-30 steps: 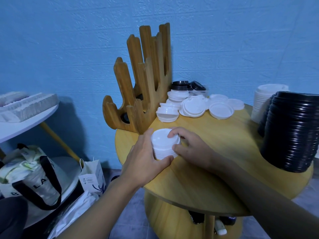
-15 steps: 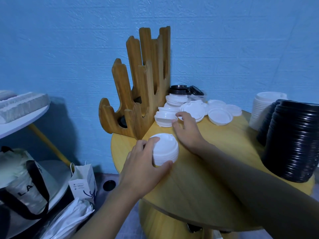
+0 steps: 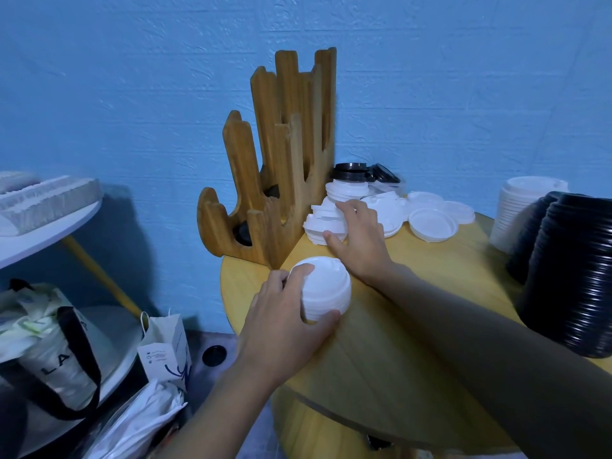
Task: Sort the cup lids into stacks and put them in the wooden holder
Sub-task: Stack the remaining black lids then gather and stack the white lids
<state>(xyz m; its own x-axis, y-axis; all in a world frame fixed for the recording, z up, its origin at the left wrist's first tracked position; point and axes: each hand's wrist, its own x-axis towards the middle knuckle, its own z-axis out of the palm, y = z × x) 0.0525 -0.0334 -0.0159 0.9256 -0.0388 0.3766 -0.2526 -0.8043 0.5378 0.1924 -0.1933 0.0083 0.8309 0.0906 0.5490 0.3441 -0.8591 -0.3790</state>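
Note:
My left hand (image 3: 284, 319) grips a short stack of white cup lids (image 3: 326, 289) on the round wooden table (image 3: 397, 359), thumb at its near side and fingers over its far side. My right hand (image 3: 359, 236) reaches farther back and grips another untidy stack of white lids (image 3: 321, 223) beside the wooden holder (image 3: 284, 180). Dark lids sit low inside the holder's slots. More loose white lids (image 3: 432, 223) and a few black lids (image 3: 352, 172) lie behind my right hand.
At the table's right edge stand a tall stack of black lids (image 3: 573, 276) and a white stack (image 3: 526, 210) behind it. A white side table (image 3: 39, 226) is at left. Bags (image 3: 56, 352) and a small paper carton (image 3: 165, 352) lie on the floor below.
My right hand has left the near stack and reached back to the lids beside the holder, closing on them. My left hand keeps hold of the near stack.

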